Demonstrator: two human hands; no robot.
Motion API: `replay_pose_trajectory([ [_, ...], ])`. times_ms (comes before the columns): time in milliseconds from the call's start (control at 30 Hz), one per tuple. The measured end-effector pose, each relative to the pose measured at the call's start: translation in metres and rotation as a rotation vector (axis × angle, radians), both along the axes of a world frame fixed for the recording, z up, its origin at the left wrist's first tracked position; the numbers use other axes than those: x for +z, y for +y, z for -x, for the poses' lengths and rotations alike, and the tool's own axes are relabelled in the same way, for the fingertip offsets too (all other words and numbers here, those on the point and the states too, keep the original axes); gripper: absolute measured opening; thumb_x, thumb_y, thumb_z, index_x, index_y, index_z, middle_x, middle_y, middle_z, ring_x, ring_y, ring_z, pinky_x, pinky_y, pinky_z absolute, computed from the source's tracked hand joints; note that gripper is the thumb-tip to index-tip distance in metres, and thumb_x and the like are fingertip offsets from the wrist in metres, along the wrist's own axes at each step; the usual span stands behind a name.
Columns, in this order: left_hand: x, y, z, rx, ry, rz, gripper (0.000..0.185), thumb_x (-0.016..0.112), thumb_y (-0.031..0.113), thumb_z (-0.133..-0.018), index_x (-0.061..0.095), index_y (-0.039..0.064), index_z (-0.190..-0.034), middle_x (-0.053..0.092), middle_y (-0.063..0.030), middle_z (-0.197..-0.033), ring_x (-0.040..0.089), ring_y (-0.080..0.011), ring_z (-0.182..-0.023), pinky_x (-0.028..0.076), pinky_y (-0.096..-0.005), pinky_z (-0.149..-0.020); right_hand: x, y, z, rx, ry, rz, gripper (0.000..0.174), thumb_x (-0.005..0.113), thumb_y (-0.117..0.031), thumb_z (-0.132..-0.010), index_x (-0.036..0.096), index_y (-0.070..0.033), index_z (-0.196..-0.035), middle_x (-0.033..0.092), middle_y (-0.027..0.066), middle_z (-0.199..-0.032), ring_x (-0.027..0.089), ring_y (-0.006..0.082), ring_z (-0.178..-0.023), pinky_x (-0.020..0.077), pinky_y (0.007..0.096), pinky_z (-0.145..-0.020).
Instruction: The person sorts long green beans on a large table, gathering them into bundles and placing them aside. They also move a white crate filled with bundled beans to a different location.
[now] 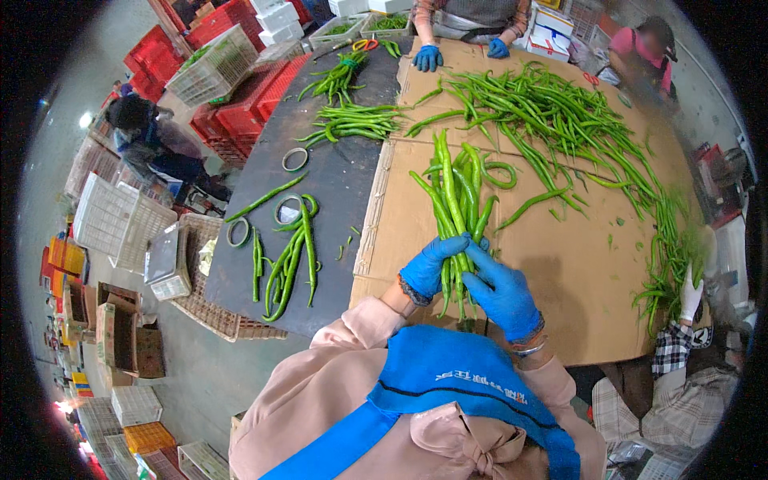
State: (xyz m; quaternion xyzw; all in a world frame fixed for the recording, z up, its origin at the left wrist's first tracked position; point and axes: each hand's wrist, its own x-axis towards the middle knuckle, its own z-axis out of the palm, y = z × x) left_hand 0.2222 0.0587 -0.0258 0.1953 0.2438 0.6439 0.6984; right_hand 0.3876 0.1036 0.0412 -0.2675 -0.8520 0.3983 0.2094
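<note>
A bundle of long green chili peppers [454, 198] is held upright in front of my body, tips fanned outward at the top. My left hand [431, 270], in a blue glove, wraps around its lower part. From the other side my gloved right hand [504, 294] grips the same bundle, its fingers partly hidden behind the peppers. Pepper ends stick out below both hands. Beyond the bundle, a large heap of loose green chili peppers [540, 108] spreads over the cardboard sheet [570, 270] and runs down the right side.
On the dark tabletop [342, 240] at left lie rolls of tape [288, 209], loose peppers [291, 264], a pepper pile [354, 123] and a tied bunch [345, 72]. Orange-handled scissors [365, 45] lie farther back. Co-workers' gloved hands [427, 58] rest at the far edge; a white-gloved hand [691, 294] touches peppers at right.
</note>
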Motion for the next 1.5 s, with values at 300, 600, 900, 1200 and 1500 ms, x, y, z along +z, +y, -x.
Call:
replay_pose_trajectory([
  [300, 0.003, 0.002, 0.007, 0.048, 0.297, -0.013, 0.049, 0.066, 0.016, -0.084, 0.05, 0.004, -0.13, 0.06, -0.006, -0.116, 0.058, -0.0162, -0.103, 0.047, -0.0322, -0.092, -0.015, 0.004, 0.012, -0.139, 0.128, -0.189, 0.039, 0.062, -0.009, -0.088, 0.059, -0.006, -0.126, 0.064, 0.0108, -0.083, 0.058, 0.018, -0.068, 0.0481, 0.0332, -0.063],
  [600, -0.002, -0.015, 0.085, 0.257, 1.505, 0.202, 0.054, 0.075, 0.029, -0.067, 0.061, 0.006, -0.114, 0.067, -0.0166, -0.103, 0.065, -0.0269, -0.093, 0.05, -0.0392, -0.083, -0.12, 0.006, 0.021, -0.081, -0.043, 0.026, 0.037, 0.059, -0.011, -0.089, 0.06, -0.007, -0.125, 0.062, 0.0099, -0.087, 0.058, 0.0227, -0.075, 0.048, 0.035, -0.071],
  [900, -0.049, -0.011, 0.113, 0.249, 2.022, 0.604, 0.048, 0.082, 0.037, -0.054, 0.069, 0.009, -0.091, 0.067, -0.0194, -0.097, 0.065, -0.0385, -0.091, 0.055, -0.046, -0.076, -0.158, 0.006, 0.023, -0.127, -0.075, -0.227, 0.026, 0.059, -0.014, -0.09, 0.067, -0.009, -0.114, 0.063, 0.0135, -0.091, 0.06, 0.028, -0.082, 0.0487, 0.0384, -0.076],
  [1200, -0.029, -0.075, 0.055, 1.166, 2.25, 0.352, 0.059, 0.068, 0.024, -0.072, 0.053, 0.004, -0.125, 0.057, -0.0199, -0.114, 0.053, -0.038, -0.11, 0.037, -0.0511, -0.096, -0.166, 0.01, 0.024, -0.098, -0.124, -0.272, 0.029, 0.056, -0.014, -0.093, 0.064, -0.004, -0.119, 0.064, 0.0144, -0.113, 0.059, 0.027, -0.1, 0.0452, 0.0357, -0.089],
  [1500, -0.066, -0.427, -0.017, 0.708, 1.48, 0.331, 0.042, 0.07, 0.018, -0.076, 0.062, 0.006, -0.116, 0.066, -0.0166, -0.1, 0.063, -0.0351, -0.09, 0.05, -0.0422, -0.08, -0.139, -0.02, 0.036, -0.201, -0.163, -0.234, 0.032, 0.052, -0.014, -0.095, 0.06, 0.0, -0.123, 0.062, 0.0127, -0.119, 0.058, 0.0228, -0.106, 0.0445, 0.0343, -0.093],
])
